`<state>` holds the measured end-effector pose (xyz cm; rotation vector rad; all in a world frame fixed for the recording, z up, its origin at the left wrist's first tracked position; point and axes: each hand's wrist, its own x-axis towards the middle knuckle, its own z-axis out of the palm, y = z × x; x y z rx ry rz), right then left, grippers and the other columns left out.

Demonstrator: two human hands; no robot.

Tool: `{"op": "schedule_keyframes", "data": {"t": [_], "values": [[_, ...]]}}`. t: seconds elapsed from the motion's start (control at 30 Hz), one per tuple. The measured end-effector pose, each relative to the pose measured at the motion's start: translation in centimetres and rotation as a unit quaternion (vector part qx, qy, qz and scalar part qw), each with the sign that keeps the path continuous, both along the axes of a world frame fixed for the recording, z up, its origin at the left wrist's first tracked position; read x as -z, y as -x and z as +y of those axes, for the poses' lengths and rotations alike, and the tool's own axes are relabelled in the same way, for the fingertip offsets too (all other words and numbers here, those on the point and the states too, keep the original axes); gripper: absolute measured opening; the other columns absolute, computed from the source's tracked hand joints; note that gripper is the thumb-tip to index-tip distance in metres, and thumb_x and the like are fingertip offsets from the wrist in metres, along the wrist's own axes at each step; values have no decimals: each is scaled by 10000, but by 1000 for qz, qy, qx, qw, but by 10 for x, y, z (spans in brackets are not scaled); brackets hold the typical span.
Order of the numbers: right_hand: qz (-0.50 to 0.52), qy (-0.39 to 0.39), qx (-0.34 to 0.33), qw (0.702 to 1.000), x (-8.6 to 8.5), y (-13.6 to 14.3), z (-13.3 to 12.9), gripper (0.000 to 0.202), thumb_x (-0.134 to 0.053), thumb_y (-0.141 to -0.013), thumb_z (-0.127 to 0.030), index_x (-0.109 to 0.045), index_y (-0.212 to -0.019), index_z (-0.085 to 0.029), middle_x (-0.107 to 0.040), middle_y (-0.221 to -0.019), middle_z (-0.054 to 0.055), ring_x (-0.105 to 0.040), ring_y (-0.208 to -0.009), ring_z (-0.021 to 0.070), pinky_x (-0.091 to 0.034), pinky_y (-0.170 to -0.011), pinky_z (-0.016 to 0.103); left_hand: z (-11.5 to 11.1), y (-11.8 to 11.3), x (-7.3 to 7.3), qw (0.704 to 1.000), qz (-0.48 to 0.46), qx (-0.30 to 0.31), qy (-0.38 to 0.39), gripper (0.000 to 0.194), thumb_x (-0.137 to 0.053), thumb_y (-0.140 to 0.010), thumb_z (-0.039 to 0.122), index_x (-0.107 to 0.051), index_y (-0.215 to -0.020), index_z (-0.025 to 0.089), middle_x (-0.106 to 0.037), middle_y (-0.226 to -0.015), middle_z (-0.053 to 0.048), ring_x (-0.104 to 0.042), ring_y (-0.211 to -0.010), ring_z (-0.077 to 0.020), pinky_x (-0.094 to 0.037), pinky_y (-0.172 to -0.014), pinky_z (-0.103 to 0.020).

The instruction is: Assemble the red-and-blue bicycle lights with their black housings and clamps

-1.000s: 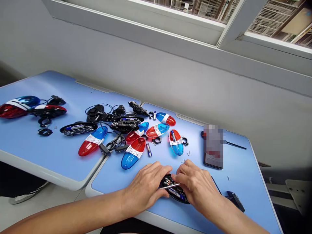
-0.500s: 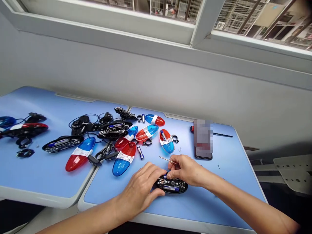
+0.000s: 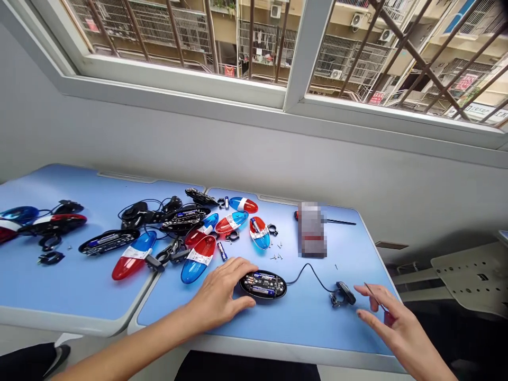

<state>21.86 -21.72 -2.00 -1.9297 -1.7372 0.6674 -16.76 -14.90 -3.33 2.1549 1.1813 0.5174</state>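
My left hand [image 3: 226, 290] grips the left end of a black oval light housing [image 3: 262, 296], thumb in front and fingers behind. The housing lies open side up, with batteries at its back and front edges and a circuit board between them. A thin cable [image 3: 308, 265] runs from its right end to a small black button unit with a clamp [image 3: 343, 293]. Just right of that unit is my right hand [image 3: 391, 317], thumb and forefinger apart. A slim metal-shafted screwdriver [image 3: 375, 295] is tucked in its fingers; its handle is mostly hidden.
Red-and-blue lens covers [image 3: 198, 259], other open housings [image 3: 109, 241] and a loose battery [image 3: 221, 251] lie leftward. Several screws [image 3: 279, 256] sit near a lens holding a battery [image 3: 260, 233]. A blurred phone [image 3: 312, 233] overlaps a dark rod [image 3: 341, 221]. The right table edge [image 3: 381, 259] is close.
My right hand has left the housing's battery area and moved right to the button unit, keeping the screwdriver. The housing has turned slightly; its cable now shows. The view has tilted up.
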Motion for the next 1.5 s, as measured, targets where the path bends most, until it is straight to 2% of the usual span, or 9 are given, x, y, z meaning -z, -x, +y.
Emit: {"op": "schedule_keyframes", "data": {"t": [0.2, 0.4, 0.57, 0.83, 1.0, 1.1, 1.2, 1.37, 1.5], "values": [[12, 22, -77, 997, 16, -2, 4, 470, -601, -854, -401, -551, -1320, -371, -528, -1297, 41, -598, -978, 192, -507, -853, 312, -3, -1, -1, 1000, 19, -22, -11, 474, -712, -788, 217, -555, -1234, 249, -610, -1197, -56, -569, -1088, -261, -464, -903, -379], [-14, 0, -77, 997, 19, 8, 13, 387, -556, -853, -400, -563, -1234, -332, -584, -1234, 36, -605, -915, 194, -510, -810, 326, -4, -4, -5, 999, 24, -25, -11, 500, -734, -773, 254, -562, -1242, 247, -621, -1193, -57, -564, -1100, -270, -461, -900, -378], [-61, 34, -32, 997, 19, 18, 11, 437, -542, -818, -459, -553, -1221, -292, -662, -903, 22, -637, -803, 217, -513, -724, 332, -4, -8, -2, 999, 18, -41, -9, 431, -721, -786, 287, -597, -1196, 238, -637, -1157, -63, -581, -1075, -274, -462, -902, -383], [-50, 17, -58, 997, 18, 18, 3, 597, -610, -787, -387, -443, -1359, -363, -569, -1270, 35, -624, -910, 199, -529, -810, 336, 1, -2, -8, 999, 8, -31, -26, 490, -706, -782, 276, -557, -1247, 239, -611, -1210, -82, -571, -1095, -280, -486, -907, -399], [-1, -70, -9, 997, 3, 10, 10, 427, -559, -858, -509, -590, -1226, -295, -634, -975, 47, -611, -801, 188, -534, -686, 274, 35, 12, -23, 991, 12, -6, -131, 266, -519, -923, 182, -603, -1169, 238, -642, -1155, -74, -565, -1090, -249, -477, -926, -398], [58, -95, 0, 994, -16, 19, 22, 384, -552, -863, -534, -666, -1111, -265, -648, -907, 51, -622, -797, 195, -526, -649, 247, 69, 11, -30, 974, 89, 21, -206, 333, -550, -877, 102, -605, -1180, 230, -640, -1164, -77, -542, -1095, -259, -470, -908, -404], [88, -75, -20, 993, -35, 39, 36, 400, -542, -866, -546, -690, -1090, -250, -663, -889, 45, -619, -786, 200, -515, -628, 250, 106, 3, -39, 945, 181, 107, -252, 486, -560, -799, 3, -576, -1240, 207, -608, -1257, -85, -492, -1167, -264, -445, -922, -375], [57, -47, -144, 987, -48, 88, 77, 356, -488, -914, -476, -710, -1025, -220, -701, -881, 60, -619, -769, 203, -498, -683, 297, 148, -9, -49, 913, 251, 186, -262, 378, -567, -762, -34, -688, -1032, 200, -681, -1034, -81, -537, -1039, -245, -409, -827, -325], [-128, -46, -287, 948, -39, 132, 119, 325, -464, -945, -282, -630, -1221, -239, -730, -931, 68, -656, -807, 206, -458, -712, 297, 153, -14, -41, 899, 283, 202, -267, 293, -609, -750, -25, -710, -920, 192, -670, -851, -83, -535, -943, -252, -379, -803, -344]]}}
